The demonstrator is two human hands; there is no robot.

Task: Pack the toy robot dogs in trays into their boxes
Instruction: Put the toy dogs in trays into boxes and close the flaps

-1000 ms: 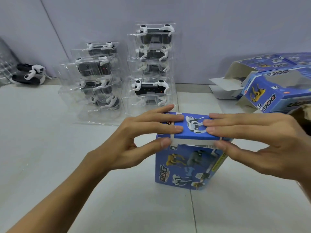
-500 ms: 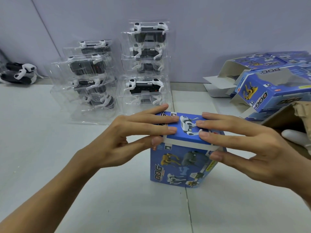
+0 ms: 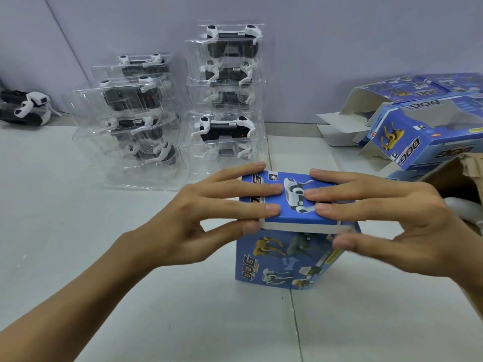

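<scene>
A blue toy box (image 3: 292, 259) stands upright on the pale tiled floor (image 3: 104, 257), just right of the frame's centre. Its top flap (image 3: 292, 202) is folded down but not tucked, a white edge showing along the near side. The left hand (image 3: 209, 218) reaches in from 8 o'clock, its straight, slightly spread fingers lying flat on the flap and its thumb at the white edge. The right hand (image 3: 392, 218) comes from 4 o'clock and mirrors it, fingers extended on the flap, thumb below the near edge. At 12 o'clock from the box, 2 stacks of clear trays (image 3: 222, 100) holding black-and-white robot dogs stand against the wall. At 2 o'clock lie opened blue boxes (image 3: 423, 134). A loose robot dog (image 3: 26, 108) lies at 10 o'clock.
</scene>
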